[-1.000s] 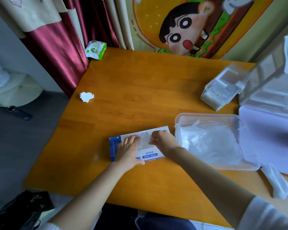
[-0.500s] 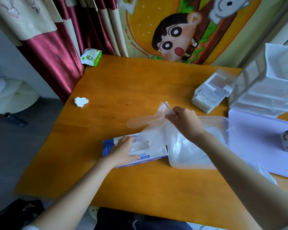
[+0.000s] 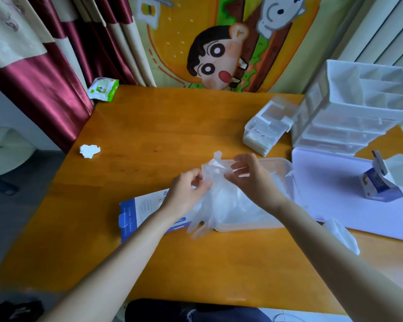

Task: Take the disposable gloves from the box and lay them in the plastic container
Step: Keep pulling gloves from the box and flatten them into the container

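A clear disposable glove (image 3: 215, 196) hangs in the air, cuff up and fingers drooping over the near left corner of the plastic container (image 3: 285, 166). My left hand (image 3: 186, 190) pinches the cuff's left side and my right hand (image 3: 251, 175) pinches its right side. The flat blue and white glove box (image 3: 137, 214) lies on the table left of the container, partly hidden by my left forearm. More clear gloves lie inside the container.
A lilac lid (image 3: 349, 194) lies right of the container with a small opened carton (image 3: 379, 182) on it. White drawer units (image 3: 354, 112) stand at the back right. A crumpled tissue (image 3: 89, 151) and a wipes pack (image 3: 102, 88) sit at the left.
My right hand pulled a glove out of the box and lifted it. My left hand left the box and took hold of the glove's cuff too.
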Demonstrator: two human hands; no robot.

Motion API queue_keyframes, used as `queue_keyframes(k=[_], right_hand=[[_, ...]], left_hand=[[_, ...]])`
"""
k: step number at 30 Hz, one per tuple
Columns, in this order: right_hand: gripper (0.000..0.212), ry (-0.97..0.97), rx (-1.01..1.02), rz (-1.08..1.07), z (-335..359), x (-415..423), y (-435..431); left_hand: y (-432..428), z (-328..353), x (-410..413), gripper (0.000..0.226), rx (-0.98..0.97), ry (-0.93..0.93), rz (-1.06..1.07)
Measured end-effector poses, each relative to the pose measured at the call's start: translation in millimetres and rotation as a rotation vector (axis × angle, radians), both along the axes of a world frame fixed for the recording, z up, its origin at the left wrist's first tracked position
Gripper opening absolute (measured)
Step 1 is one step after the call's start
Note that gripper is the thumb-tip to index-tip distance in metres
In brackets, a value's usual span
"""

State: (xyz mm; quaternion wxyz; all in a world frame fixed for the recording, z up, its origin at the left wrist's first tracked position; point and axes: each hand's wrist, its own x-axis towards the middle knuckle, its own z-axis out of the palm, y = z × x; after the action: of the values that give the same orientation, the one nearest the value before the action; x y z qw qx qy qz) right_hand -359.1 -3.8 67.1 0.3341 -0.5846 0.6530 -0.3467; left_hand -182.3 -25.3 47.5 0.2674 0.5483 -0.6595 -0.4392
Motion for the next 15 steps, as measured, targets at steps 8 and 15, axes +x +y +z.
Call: queue_keyframes(k=[8, 15], right_hand=[[0.043, -0.334, 0.414, 0.020, -15, -25, 22], [0.019, -0.555, 0.076, -0.041, -2, -44, 16]], left_hand=[[8, 9, -24, 0.016, 0.015, 0.121, 0.080], [13, 6, -21, 0.010, 0.217, 0.117, 0.030]])
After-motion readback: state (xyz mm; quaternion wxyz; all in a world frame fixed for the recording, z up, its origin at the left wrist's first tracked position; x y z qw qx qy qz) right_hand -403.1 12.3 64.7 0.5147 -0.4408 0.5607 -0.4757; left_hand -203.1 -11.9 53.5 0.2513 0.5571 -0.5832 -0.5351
